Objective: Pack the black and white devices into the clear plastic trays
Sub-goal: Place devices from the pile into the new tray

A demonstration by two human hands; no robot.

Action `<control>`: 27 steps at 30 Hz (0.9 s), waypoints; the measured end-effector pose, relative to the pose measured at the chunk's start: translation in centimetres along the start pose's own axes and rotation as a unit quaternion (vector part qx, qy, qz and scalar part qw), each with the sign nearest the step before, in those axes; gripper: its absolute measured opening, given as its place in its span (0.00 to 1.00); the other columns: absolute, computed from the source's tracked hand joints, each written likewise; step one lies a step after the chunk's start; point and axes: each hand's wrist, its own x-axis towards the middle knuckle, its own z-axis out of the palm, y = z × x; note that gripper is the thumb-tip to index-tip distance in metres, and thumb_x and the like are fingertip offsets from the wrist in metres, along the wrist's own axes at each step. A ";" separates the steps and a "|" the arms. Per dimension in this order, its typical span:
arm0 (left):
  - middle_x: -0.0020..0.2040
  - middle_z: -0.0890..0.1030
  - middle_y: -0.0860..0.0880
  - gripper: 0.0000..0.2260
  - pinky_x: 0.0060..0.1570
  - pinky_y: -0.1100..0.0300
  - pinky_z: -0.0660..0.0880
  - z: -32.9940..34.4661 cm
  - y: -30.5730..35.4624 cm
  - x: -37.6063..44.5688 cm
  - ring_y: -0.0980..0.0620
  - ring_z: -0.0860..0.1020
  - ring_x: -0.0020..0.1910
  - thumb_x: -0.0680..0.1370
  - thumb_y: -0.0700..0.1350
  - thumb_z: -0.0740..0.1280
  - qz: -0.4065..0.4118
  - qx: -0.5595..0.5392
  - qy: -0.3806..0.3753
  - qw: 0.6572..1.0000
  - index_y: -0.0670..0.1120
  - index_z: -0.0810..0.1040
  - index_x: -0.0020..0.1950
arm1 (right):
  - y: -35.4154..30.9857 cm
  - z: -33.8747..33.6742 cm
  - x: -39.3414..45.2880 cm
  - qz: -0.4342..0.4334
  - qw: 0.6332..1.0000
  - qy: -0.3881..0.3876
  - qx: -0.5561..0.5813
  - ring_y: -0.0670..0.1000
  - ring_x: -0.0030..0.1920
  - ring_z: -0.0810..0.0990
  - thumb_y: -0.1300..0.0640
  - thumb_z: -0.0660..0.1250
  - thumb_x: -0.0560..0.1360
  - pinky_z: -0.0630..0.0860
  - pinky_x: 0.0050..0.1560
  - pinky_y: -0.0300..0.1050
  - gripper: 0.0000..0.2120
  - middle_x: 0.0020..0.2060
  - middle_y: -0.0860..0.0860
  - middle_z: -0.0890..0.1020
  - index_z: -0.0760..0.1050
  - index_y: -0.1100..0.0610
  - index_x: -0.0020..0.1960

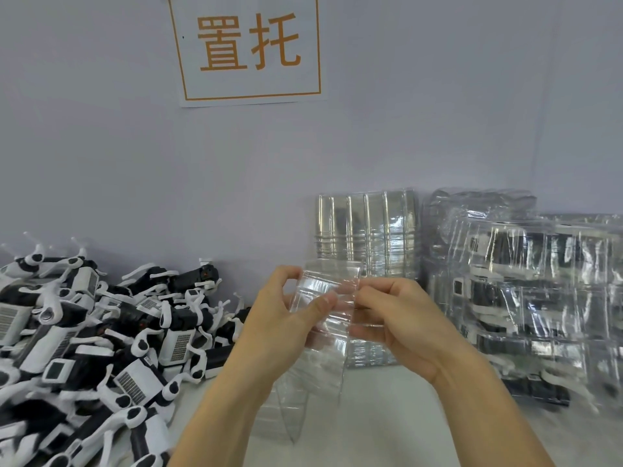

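Both hands hold a clear plastic tray (323, 332) up over the table in the middle of the view. My left hand (286, 321) grips its left edge, thumb across the front. My right hand (397, 318) pinches its right edge with thumb and fingers. The tray hangs down between my forearms and holds nothing. A large heap of black and white devices (101, 332) lies on the left of the table, apart from both hands.
A stack of empty clear trays (367, 230) leans against the wall behind my hands. Packed trays with devices inside (526, 291) are piled at the right. A paper sign (249, 48) hangs on the wall. White table surface (387, 416) lies below.
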 end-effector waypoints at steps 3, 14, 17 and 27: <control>0.39 0.82 0.39 0.12 0.38 0.50 0.82 -0.5 1.0 0.0 0.46 0.79 0.32 0.77 0.49 0.72 0.023 -0.026 0.030 0.999 0.54 0.76 0.59 | -0.7 0.1 -0.2 -0.031 0.999 0.006 -0.012 0.47 0.35 0.84 0.67 0.68 0.77 0.80 0.37 0.37 0.11 0.40 0.57 0.86 0.87 0.58 0.43; 0.45 0.86 0.48 0.04 0.27 0.61 0.77 -6.8 4.7 -0.8 0.52 0.79 0.27 0.82 0.43 0.66 0.114 -0.148 0.239 0.953 0.48 0.74 0.56 | -3.1 -2.6 -1.5 -0.104 0.990 0.095 0.031 0.50 0.32 0.84 0.66 0.69 0.75 0.77 0.28 0.36 0.06 0.37 0.58 0.86 0.85 0.62 0.43; 0.50 0.86 0.46 0.06 0.39 0.56 0.81 -8.4 5.3 -1.1 0.50 0.81 0.34 0.81 0.48 0.65 0.156 -0.199 0.285 0.924 0.51 0.73 0.57 | -3.2 -3.8 -1.6 -0.108 0.988 0.095 0.061 0.48 0.30 0.82 0.58 0.71 0.71 0.77 0.28 0.37 0.06 0.35 0.53 0.85 0.87 0.57 0.40; 0.50 0.82 0.55 0.11 0.46 0.74 0.72 -7.4 2.2 -0.6 0.66 0.79 0.49 0.81 0.51 0.66 0.269 0.135 0.245 0.922 0.62 0.72 0.61 | -2.5 -3.7 -0.9 -0.088 0.986 0.142 -0.006 0.46 0.23 0.75 0.60 0.60 0.84 0.71 0.22 0.36 0.10 0.28 0.50 0.79 0.79 0.59 0.49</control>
